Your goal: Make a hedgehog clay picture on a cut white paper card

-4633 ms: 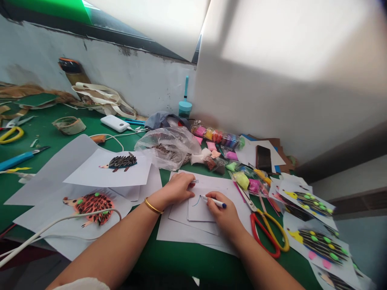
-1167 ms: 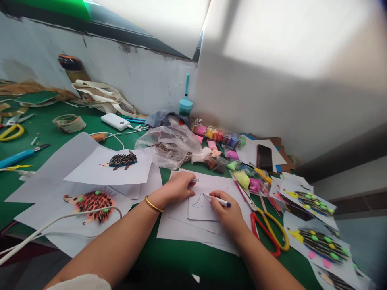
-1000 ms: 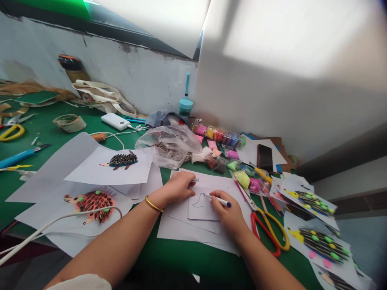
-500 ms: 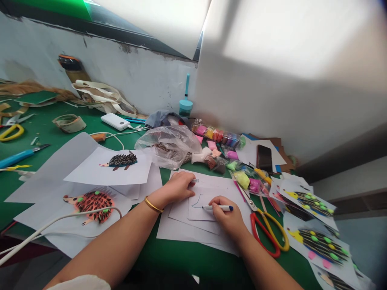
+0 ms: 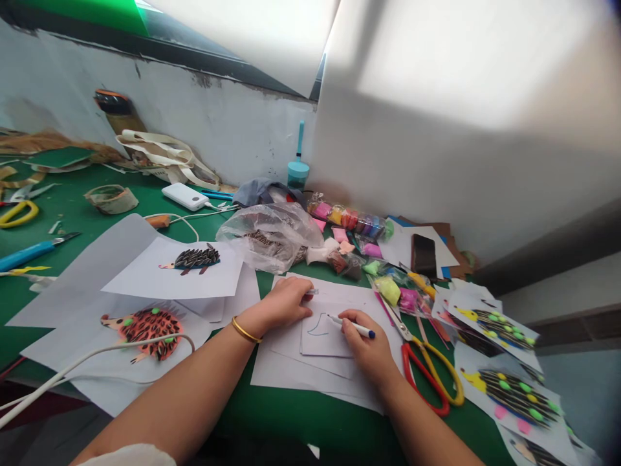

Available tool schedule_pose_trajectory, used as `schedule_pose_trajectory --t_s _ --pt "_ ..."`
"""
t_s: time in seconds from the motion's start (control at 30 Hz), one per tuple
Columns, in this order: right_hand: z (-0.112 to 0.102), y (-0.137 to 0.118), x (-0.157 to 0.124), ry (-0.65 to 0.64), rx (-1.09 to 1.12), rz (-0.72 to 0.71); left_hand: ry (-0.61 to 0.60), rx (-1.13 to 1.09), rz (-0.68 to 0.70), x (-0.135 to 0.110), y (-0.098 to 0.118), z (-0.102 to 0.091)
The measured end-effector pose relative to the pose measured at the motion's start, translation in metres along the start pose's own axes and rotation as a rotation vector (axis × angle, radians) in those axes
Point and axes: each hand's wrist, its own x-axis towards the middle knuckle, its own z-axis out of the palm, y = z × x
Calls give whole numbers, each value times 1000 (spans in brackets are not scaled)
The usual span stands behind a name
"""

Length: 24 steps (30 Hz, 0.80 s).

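My right hand (image 5: 365, 340) grips a white marker with a dark blue end (image 5: 363, 330), its tip near a small sheet of white paper (image 5: 323, 346). A thin blue curved line with a short stroke rising from it shows on that sheet. My left hand (image 5: 290, 299), with a gold bangle (image 5: 246, 330) at the wrist, lies on the upper left of the stacked papers. Its fingers are curled, and a small pale cap-like piece (image 5: 313, 292) sticks out from them. Larger white sheets (image 5: 272, 372) lie underneath.
Scissors with red and yellow handles (image 5: 429, 369) lie right of the papers. Hedgehog pictures (image 5: 519, 395) overlap at the far right; others (image 5: 152, 330) lie left under a white cable (image 5: 97, 353). Behind are bagged coloured clay (image 5: 388, 289), a plastic bag (image 5: 276, 239) and a phone (image 5: 424, 254).
The marker tip has moved up and slightly right, along with my right hand. A short line now runs on from the top of the drawn curve. My left hand stays in place.
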Motion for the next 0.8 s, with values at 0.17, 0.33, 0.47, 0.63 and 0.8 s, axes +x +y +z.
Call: schedule_pose_trajectory --t_s 0.17,0.33,0.47,0.63,0.8 --pt "1 4 3 -42 -9 -29 8 3 -1 0 0 0" --pt "2 4 3 -45 -29 -38 9 -2 -6 0 0 0" --pt "3 5 3 -19 -16 -6 5 0 3 0 0 0" --pt "2 4 4 -4 1 27 6 3 -5 0 1 0" --pt "2 3 4 -9 -3 23 6 6 -8 0 1 0"
